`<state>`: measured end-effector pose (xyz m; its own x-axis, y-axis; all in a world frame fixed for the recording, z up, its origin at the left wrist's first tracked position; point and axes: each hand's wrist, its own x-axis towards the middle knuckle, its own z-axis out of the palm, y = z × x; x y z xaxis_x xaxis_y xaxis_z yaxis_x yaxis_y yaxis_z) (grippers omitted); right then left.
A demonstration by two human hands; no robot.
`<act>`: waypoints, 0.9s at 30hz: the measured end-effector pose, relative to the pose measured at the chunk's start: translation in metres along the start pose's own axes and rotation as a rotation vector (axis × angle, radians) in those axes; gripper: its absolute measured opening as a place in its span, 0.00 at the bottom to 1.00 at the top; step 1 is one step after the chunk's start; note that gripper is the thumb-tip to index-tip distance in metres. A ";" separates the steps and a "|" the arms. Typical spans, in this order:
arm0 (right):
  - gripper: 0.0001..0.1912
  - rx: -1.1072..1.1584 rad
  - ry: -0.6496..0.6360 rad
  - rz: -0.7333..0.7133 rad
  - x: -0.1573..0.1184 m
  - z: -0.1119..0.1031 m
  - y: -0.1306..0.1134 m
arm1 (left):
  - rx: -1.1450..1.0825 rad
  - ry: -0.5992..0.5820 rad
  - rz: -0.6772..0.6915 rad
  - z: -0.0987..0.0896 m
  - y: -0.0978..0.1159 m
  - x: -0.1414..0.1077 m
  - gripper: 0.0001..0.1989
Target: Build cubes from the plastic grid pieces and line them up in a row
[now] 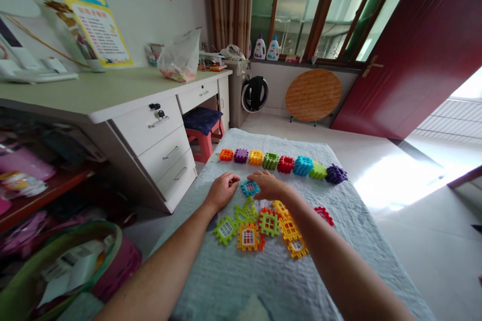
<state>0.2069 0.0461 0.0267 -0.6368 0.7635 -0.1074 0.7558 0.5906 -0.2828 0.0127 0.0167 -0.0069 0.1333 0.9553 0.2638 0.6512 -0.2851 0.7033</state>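
Left hand (223,190) and right hand (268,185), curved, pinch unclear, flank 1 blue tile (249,188) on cloth (354,256) beside desk (113,88).

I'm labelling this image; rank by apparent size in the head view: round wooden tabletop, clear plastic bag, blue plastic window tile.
1. Wooden tabletop
2. Plastic bag
3. Blue tile, clearly smallest

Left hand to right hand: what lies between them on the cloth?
In the head view, a flat blue piece with a pale window grid lies on the cloth between the left hand and the right hand.
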 end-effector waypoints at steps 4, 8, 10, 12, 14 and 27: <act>0.29 -0.007 0.020 0.016 0.001 0.004 0.002 | -0.012 -0.018 0.012 -0.001 -0.003 0.000 0.09; 0.29 0.054 0.173 0.044 -0.025 -0.020 0.024 | -0.028 -0.042 0.005 -0.002 -0.007 0.001 0.09; 0.29 0.055 0.279 0.149 -0.044 -0.039 0.051 | -0.036 -0.052 -0.005 -0.002 -0.008 0.002 0.09; 0.28 0.021 0.374 0.290 -0.063 -0.056 0.086 | -0.040 -0.053 -0.008 -0.001 -0.009 0.003 0.09; 0.27 -0.016 0.422 0.368 -0.078 -0.068 0.120 | -0.041 -0.050 -0.009 -0.001 -0.009 0.004 0.09; 0.29 -0.052 0.287 0.389 -0.071 -0.079 0.178 | -0.039 -0.042 -0.015 -0.003 -0.009 0.004 0.09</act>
<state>0.3984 0.1180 0.0596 -0.2433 0.9671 0.0740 0.9406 0.2539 -0.2253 0.0054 0.0232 -0.0101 0.1557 0.9617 0.2254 0.6237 -0.2727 0.7326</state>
